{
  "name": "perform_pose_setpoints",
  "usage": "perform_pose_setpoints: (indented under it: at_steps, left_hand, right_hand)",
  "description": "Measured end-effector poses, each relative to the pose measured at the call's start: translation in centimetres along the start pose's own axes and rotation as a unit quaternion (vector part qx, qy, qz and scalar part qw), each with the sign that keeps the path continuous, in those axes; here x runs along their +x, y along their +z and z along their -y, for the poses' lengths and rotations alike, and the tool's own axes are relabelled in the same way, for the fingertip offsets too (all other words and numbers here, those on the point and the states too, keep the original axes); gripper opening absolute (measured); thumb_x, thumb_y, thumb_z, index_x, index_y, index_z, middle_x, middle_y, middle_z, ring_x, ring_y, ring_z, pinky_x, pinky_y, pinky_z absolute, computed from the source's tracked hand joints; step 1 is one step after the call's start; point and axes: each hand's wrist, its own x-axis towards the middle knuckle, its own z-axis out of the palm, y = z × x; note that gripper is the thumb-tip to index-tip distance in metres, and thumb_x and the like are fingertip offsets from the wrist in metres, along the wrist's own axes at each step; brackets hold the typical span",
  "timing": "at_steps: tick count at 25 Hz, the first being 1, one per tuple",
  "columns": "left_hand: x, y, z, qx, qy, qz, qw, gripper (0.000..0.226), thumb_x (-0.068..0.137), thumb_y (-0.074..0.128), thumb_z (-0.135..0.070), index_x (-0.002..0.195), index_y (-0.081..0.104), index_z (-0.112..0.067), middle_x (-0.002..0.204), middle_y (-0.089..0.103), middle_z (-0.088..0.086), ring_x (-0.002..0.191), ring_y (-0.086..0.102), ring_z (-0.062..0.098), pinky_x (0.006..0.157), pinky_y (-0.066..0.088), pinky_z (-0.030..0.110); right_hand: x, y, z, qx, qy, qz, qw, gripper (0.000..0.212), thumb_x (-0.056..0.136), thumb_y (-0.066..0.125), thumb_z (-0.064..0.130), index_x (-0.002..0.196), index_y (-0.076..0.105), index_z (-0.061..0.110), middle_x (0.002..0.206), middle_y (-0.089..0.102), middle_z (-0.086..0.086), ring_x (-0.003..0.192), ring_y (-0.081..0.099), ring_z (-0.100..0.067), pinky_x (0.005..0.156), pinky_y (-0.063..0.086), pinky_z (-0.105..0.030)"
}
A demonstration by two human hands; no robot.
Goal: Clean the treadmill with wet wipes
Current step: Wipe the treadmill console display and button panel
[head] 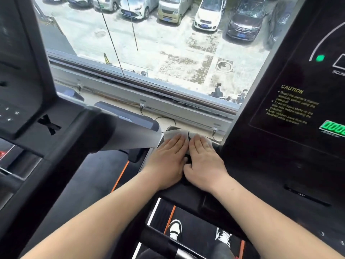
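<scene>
The treadmill (291,139) was seen all around. Its black arm (188,193) ran straight away toward the window. The left hand (168,157) and the right hand (204,161) were laid flat on it, side by side, fingers straight. The white wet wipes (172,134) were pressed under the fingers at the arm's far end, just as near to both hands.

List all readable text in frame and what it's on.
"CAUTION": heading on the right console panel.
"To avoid injury, stand on the side rails": roughly legible among the bullet lines below the heading; the other bullets are blurred.
"000": green display, cut off by the frame edge.
Label under the display: blurred.
Left console marks and car plates: too small to read.
</scene>
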Motion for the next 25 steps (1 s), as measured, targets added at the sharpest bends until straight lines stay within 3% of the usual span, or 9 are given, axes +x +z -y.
perform_pose_setpoints:
  at_steps: [3, 5, 8, 10, 13, 16, 18, 22, 25]
  left_hand:
    - [-4.8, 1.3, -0.6, -0.015, 0.023, -0.013, 1.0, 0.063, 0.101, 0.027, -0.039, 0.158, 0.032, -0.015, 0.166, 0.025, 0.003, 0.156, 0.017, 0.017, 0.126, 0.019, 0.04]
    - [-4.5, 1.0, -0.1, -0.021, 0.022, -0.014, 0.999, 0.062, 0.101, 0.026, -0.039, 0.158, 0.033, -0.014, 0.166, 0.026, 0.003, 0.155, 0.019, 0.017, 0.126, 0.02, 0.039]
    - [0.3, -0.3, 0.4, -0.015, -0.007, -0.017, 1.0, 0.067, 0.1, 0.014, -0.042, 0.16, 0.028, -0.015, 0.167, 0.023, 0.003, 0.156, 0.015, 0.018, 0.128, 0.011, 0.035]
    - [3.6, -1.1, 0.5, -0.02, -0.021, 0.01, 1.0, 0.06, 0.106, 0.019, -0.039, 0.161, 0.024, -0.016, 0.168, 0.019, 0.002, 0.156, 0.011, 0.017, 0.127, 0.004, 0.033]
    - [4.6, -1.5, 0.5, -0.04, -0.03, 0.003, 0.999, 0.055, 0.107, 0.031, -0.034, 0.159, 0.029, -0.018, 0.167, 0.025, -0.001, 0.155, 0.014, 0.016, 0.127, 0.004, 0.03]
    - [1.1, -0.4, 0.7, -0.056, 0.002, -0.034, 0.998, 0.059, 0.1, 0.036, -0.031, 0.157, 0.035, -0.013, 0.165, 0.03, 0.003, 0.155, 0.021, 0.02, 0.127, 0.013, 0.033]
    - [-1.5, 0.3, 0.2, -0.036, 0.0, -0.038, 0.999, 0.063, 0.099, 0.03, -0.035, 0.156, 0.036, -0.011, 0.164, 0.031, 0.005, 0.154, 0.023, 0.021, 0.127, 0.015, 0.036]
    - [2.0, -1.4, 0.8, -0.054, -0.025, 0.013, 0.998, 0.066, 0.101, 0.013, -0.042, 0.161, 0.023, -0.015, 0.169, 0.016, 0.001, 0.157, 0.008, 0.017, 0.127, 0.003, 0.032]
    - [6.6, -2.6, 2.5, -0.098, -0.059, 0.043, 0.993, 0.052, 0.107, 0.029, -0.036, 0.155, 0.039, -0.019, 0.163, 0.034, -0.001, 0.152, 0.024, 0.017, 0.125, 0.016, 0.033]
  right_hand:
    - [-3.1, 1.5, 0.5, -0.022, -0.018, 0.0, 1.0, 0.085, 0.087, 0.018, 0.044, 0.163, 0.004, 0.007, 0.17, -0.011, -0.011, 0.157, -0.015, -0.023, 0.125, -0.013, -0.035]
    - [-3.1, 1.4, 0.4, -0.026, -0.018, 0.012, 0.999, 0.093, 0.079, 0.01, 0.047, 0.163, 0.004, 0.008, 0.17, -0.011, -0.01, 0.157, -0.015, -0.023, 0.125, -0.014, -0.034]
    - [-0.3, 0.3, 0.1, -0.001, -0.009, 0.021, 1.0, 0.08, 0.095, 0.031, 0.038, 0.163, 0.001, 0.01, 0.171, -0.009, -0.007, 0.157, -0.012, -0.021, 0.127, -0.009, -0.034]
    - [1.5, -0.9, -0.1, 0.01, 0.005, 0.024, 1.0, 0.078, 0.097, 0.037, 0.032, 0.164, 0.002, 0.011, 0.172, -0.003, -0.008, 0.158, -0.006, -0.02, 0.128, -0.005, -0.034]
    - [2.8, -2.7, -0.4, 0.023, 0.032, 0.043, 0.998, 0.074, 0.099, 0.039, 0.033, 0.164, 0.009, 0.014, 0.172, 0.008, -0.006, 0.158, 0.005, -0.019, 0.126, 0.003, -0.03]
    - [2.5, -2.9, 0.0, -0.008, 0.052, 0.048, 0.997, 0.074, 0.1, 0.036, 0.039, 0.163, 0.01, 0.009, 0.171, 0.009, -0.01, 0.158, 0.007, -0.024, 0.127, 0.007, -0.034]
    - [1.2, -1.5, 0.5, -0.055, 0.059, 0.04, 0.996, 0.079, 0.099, 0.032, 0.042, 0.162, 0.004, 0.003, 0.17, 0.0, -0.018, 0.158, 0.0, -0.031, 0.128, 0.004, -0.04]
    - [0.3, 0.0, 1.3, -0.062, 0.031, 0.045, 0.997, 0.09, 0.084, 0.021, 0.043, 0.162, -0.002, 0.006, 0.169, -0.014, -0.016, 0.157, -0.015, -0.03, 0.128, -0.006, -0.043]
    - [2.3, -1.5, 0.5, 0.007, 0.013, 0.035, 0.999, 0.079, 0.093, 0.032, 0.039, 0.164, 0.009, 0.013, 0.172, 0.005, -0.008, 0.158, 0.001, -0.022, 0.128, 0.002, -0.035]
